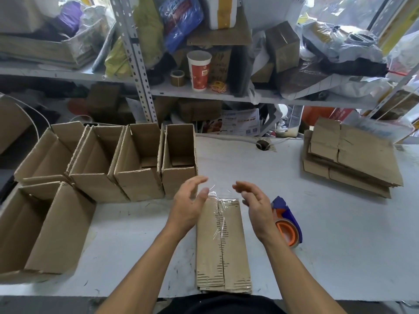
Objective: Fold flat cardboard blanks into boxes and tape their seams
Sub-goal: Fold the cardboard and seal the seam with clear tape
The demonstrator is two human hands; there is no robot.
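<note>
Brown corrugated board is seen on the box (223,245), ribbed dark along its seam under clear glossy tape (218,214). Tape dispenser (286,219): blue body, orange core. Table (272,177): pale grey-white, scuffed. Cup (199,70): red, white-rimmed.

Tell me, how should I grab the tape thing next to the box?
Probably by the blue handle of the tape dispenser, coming from its open right side. The orange roll faces you, and the box blocks the left.

Taped box (223,245) lies near centre on the table (340,245), tape gun (286,223) just right; open boxes (136,164) line up far left, blanks (353,159) stacked far right.
</note>
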